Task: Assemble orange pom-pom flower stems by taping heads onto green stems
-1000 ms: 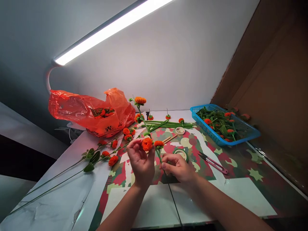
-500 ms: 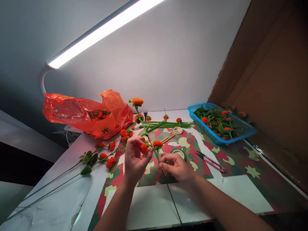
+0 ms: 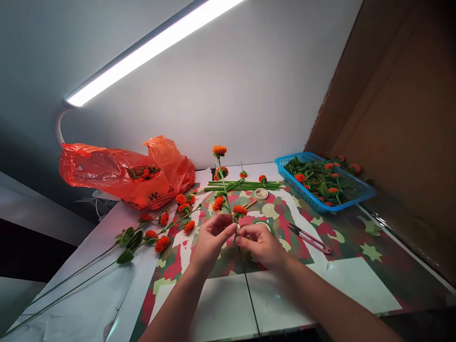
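An artificial flower stem (image 3: 223,181) with several fuzzy orange blooms stands nearly upright in front of me. My left hand (image 3: 213,241) pinches it just below the lower blooms. Close beside it, thumb and fingers of my right hand (image 3: 262,245) are closed on the same stem, slightly lower. A thin dark lower end runs down from between the hands. Behind my right hand, a tape roll (image 3: 263,224) is mostly hidden. Another pale roll (image 3: 261,194) lies farther back, near some short tan sticks (image 3: 251,204).
Pink-handled snips (image 3: 310,239) lie at right. Behind them stands a blue basket (image 3: 322,207) of flowers and leaves. A red plastic bag (image 3: 162,178) holds more blooms at left. Long finished-looking flower stems (image 3: 81,280) lie left; green rods (image 3: 245,186) lie at the back under a lamp (image 3: 153,52).
My left hand has moved from beside a side bloom down to the stem near my right hand. The flower stem has become more upright, its top shifting right. The view shifted slightly.
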`<state>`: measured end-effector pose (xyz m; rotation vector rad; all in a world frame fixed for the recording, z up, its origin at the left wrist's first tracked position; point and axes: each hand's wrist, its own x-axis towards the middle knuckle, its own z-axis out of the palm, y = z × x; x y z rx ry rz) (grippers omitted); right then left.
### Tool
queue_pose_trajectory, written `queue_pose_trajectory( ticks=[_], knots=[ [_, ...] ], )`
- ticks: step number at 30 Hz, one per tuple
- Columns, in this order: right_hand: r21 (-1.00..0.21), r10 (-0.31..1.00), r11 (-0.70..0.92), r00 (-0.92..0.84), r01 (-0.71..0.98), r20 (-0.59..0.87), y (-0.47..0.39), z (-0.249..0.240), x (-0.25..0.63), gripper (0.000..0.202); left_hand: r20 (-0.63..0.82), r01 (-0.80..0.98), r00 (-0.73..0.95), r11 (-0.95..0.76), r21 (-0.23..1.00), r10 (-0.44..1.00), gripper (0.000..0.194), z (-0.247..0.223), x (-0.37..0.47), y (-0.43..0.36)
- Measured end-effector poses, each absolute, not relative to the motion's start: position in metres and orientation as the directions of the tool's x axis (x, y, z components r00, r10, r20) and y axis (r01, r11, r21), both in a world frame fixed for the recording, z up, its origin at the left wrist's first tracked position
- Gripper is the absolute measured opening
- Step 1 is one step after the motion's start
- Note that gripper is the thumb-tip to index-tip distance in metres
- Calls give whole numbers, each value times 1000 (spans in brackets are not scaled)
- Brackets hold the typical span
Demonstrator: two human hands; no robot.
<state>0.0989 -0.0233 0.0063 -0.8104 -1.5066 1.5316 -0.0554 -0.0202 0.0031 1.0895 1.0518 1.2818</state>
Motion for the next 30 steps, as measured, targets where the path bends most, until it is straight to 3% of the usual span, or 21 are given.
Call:
queue_pose_trajectory(
  ticks=[4,10,17,21,26,30],
  knots=[
    [-989,876,-23,-480,-144,50,-21,7,101,27,-60,-294,82,82,952,995,20,7,-52,-21],
    [-880,755,-367,-650,-301,-92,-17,-2,103,30,-155,-563,130,201,802,979,31,12,-46,-24],
    [-778,668,-516,-738,-359,-102,-16,-1,103,31,-136,-609,181,220,762,974,30,10,-45,-26],
    [-842,712,-449,-689,-298,-136,-15,3,105,32,-113,-539,163,184,822,980,28,9,-45,-24],
    [-949,871,-183,-490,-257,-35,-17,10,104,32,7,-361,-22,-14,932,1000,25,4,-47,-22],
    [-984,904,-65,-428,-164,12,-18,7,101,31,57,-190,-54,-67,979,997,19,4,-49,-23]
  ],
)
